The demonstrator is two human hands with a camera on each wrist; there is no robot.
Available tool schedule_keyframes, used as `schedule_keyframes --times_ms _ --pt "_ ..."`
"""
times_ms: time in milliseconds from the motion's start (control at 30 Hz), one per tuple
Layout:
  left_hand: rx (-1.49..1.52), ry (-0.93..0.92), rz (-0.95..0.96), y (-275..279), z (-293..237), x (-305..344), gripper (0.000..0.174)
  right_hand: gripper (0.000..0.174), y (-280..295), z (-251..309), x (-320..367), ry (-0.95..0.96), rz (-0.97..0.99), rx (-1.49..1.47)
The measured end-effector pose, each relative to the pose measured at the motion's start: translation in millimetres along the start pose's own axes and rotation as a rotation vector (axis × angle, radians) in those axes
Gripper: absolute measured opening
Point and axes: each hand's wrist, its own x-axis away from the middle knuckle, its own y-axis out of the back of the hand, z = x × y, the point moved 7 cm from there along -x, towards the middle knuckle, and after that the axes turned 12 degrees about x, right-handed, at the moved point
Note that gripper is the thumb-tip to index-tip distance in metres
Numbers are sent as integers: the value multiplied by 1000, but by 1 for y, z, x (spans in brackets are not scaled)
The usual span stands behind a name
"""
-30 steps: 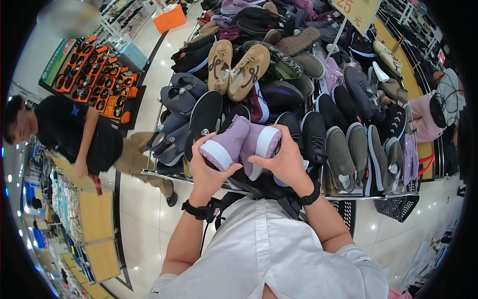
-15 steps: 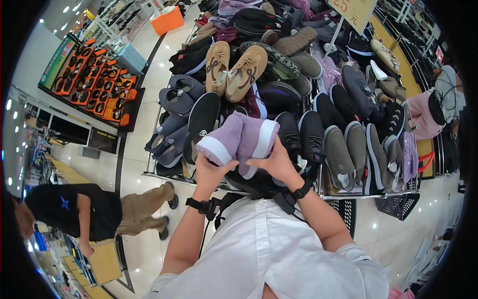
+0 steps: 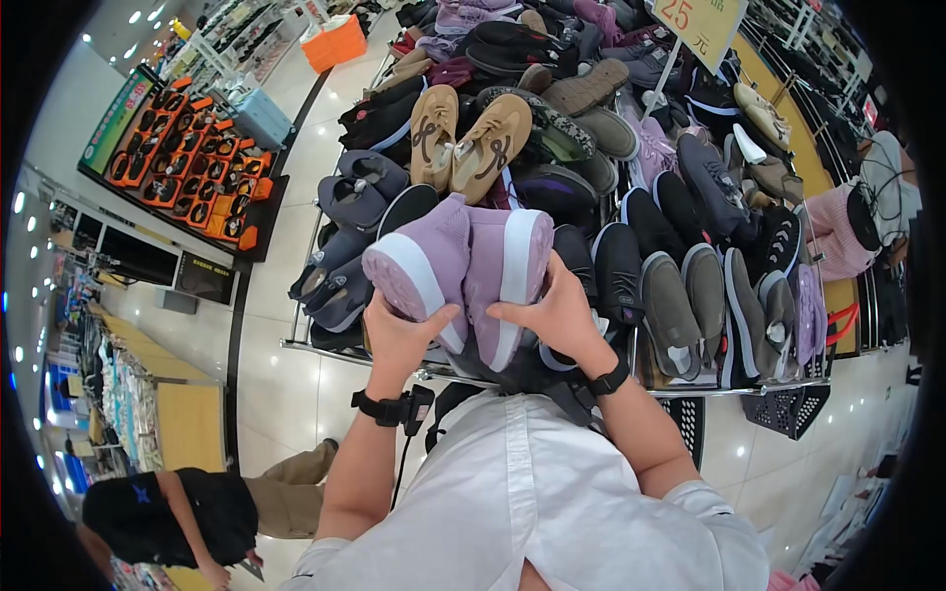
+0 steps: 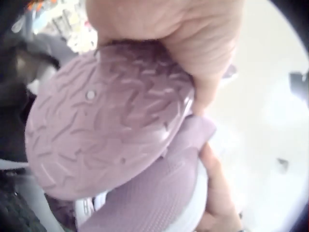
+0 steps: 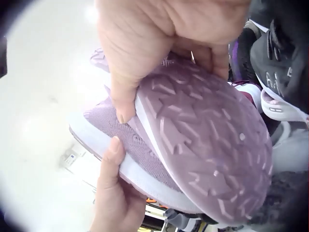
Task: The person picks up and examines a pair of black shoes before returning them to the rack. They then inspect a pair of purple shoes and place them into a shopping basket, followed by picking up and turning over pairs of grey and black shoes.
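Observation:
Two lilac sneakers with white midsoles are held side by side above the near edge of the shoe display. My left hand [image 3: 399, 335] grips the left sneaker [image 3: 441, 236], its thumb along the white midsole. The right sneaker [image 3: 485, 261] is held in my right hand [image 3: 567, 313], thumb pressed on its midsole too. In the left wrist view a patterned lilac sole [image 4: 106, 125] faces the camera, my palm across one end. The right wrist view shows the other sole [image 5: 207, 135], with both thumbs close together near the uppers.
Tan lace-up shoes [image 3: 488, 148] lie atop the pile behind the sneakers. Grey slip-ons [image 3: 670, 310] and black shoes stand in rows to the right, beside a metal rail [image 3: 729, 387]. A yellow price sign [image 3: 705, 30] rises at the back. A person in black [image 3: 187, 512] is at lower left.
Both sneakers have come nearer the head camera, and more of the left one's sole and side shows. My hands keep their hold. The person in black has moved down the left side.

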Motion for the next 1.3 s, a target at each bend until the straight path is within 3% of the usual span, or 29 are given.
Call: schedule_keyframes --times_ms 67,200,267,333,400,433,567,733,867,1100,1200,1300 --pt "53 159 67 0 6 -1 79 86 -1 -3 -1 -33 83 -75" --pt "261 159 140 -1 1 -3 74 81 -6 -10 -3 -80 104 -162" --pt "489 305 180 -2 5 -3 64 74 -13 -13 -6 -275 156 -516" --pt "494 310 190 -3 -1 1 58 66 -5 -4 -1 -317 193 -539" --pt "742 499 211 -6 4 6 57 53 -8 -7 7 -547 333 -787" --pt "742 500 212 -4 4 6 57 49 -6 -7 10 -591 353 -837" --pt "825 476 296 -9 -13 8 62 46 0 -2 12 -603 354 -831" --pt "825 316 332 -8 -42 12 69 56 5 16 7 -370 310 -758" --pt "855 288 362 -7 -50 13 77 60 -1 21 11 -345 309 -752" --pt "998 250 447 -7 -43 26 77 58 18 28 10 -236 114 -839" --pt "985 293 282 -15 -44 37 79 55 26 29 8 -203 0 -873" --pt "1034 300 261 -16 -26 45 74 48 28 22 7 -211 -84 -975"
